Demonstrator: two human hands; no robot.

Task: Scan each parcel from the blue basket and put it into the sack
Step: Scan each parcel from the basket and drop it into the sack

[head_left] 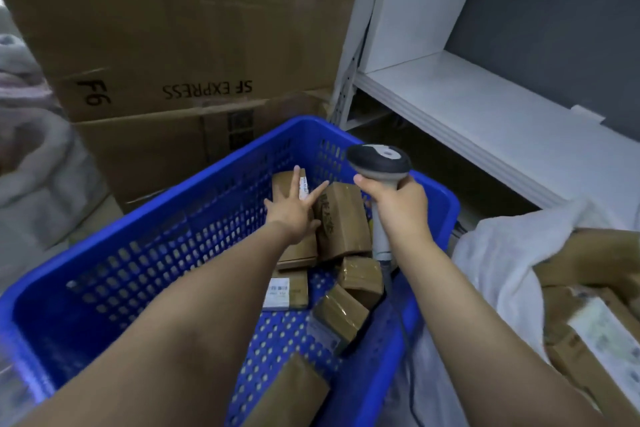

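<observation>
The blue basket (145, 246) stands in front of me with several brown cardboard parcels in its far right part. My left hand (294, 208) reaches into it with fingers spread, lying on a flat parcel (285, 184) with a white label at the far end. Beside it leans a bigger box parcel (343, 222). My right hand (401, 208) grips the handle of a grey barcode scanner (379, 159), its head up and above the basket's right rim. To the right, the white sack (498, 270) lies open with parcels (588, 315) inside.
Large stacked cardboard boxes (180, 45) marked SF EXPRESS rise behind the basket. A white metal shelf (485, 104) runs along the right wall. Grey fabric bundles (31, 135) lie at the left. The scanner's cable (408, 357) hangs down by the basket's right side.
</observation>
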